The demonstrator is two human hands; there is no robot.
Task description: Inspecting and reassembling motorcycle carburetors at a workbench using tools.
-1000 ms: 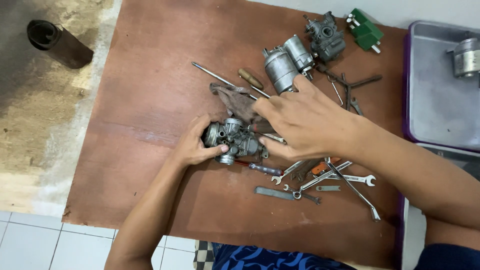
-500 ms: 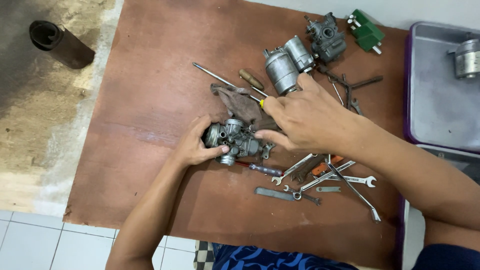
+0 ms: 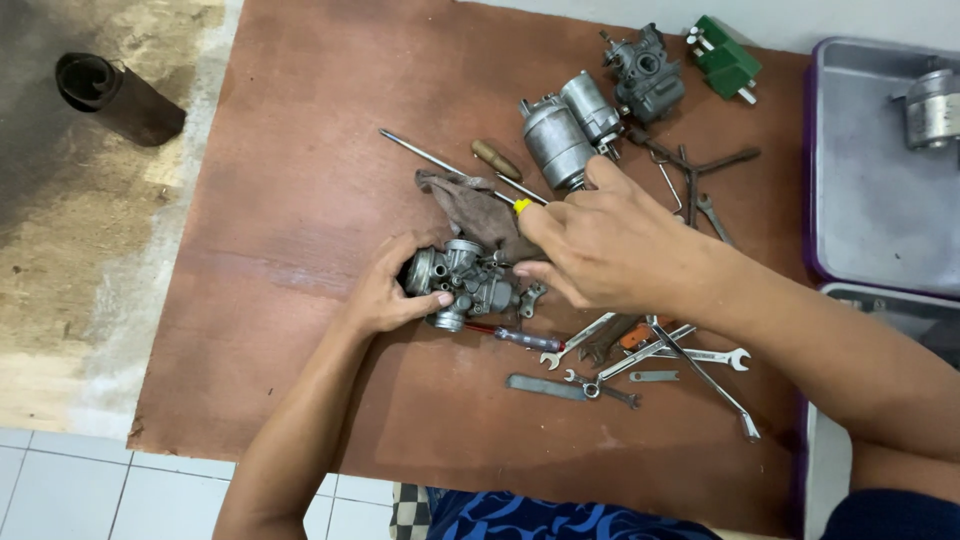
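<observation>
Your left hand (image 3: 385,295) is clamped around the carburetor (image 3: 465,283), fingers wrapped over its left end and thumb pressing its lower edge, so the part sits pinned on the brown table (image 3: 300,200). Just right of the carburetor, your right hand (image 3: 600,245) is closed around a small tool with a yellow tip (image 3: 521,206); you can see only that tip, poking out above the knuckles, and the working end is hidden under your fingers, so whether it has seated on the carburetor cannot be told. It would seem wise to keep the left grip firm and low so the body cannot rock, and to hold the tool square to the fastener rather than canted. A brownish rag (image 3: 475,210) lies touching the carburetor's upper side; keep it from sliding under the tool. Just below the carburetor lies a red-handled screwdriver (image 3: 520,337), and further to its lower right a scatter of wrenches (image 3: 690,355). Up and to its right are two cylindrical motors (image 3: 570,130). Compared with a second ago, your right hand has drawn back from covering the carburetor, leaving more of the body exposed, and the yellow tip now shows.
</observation>
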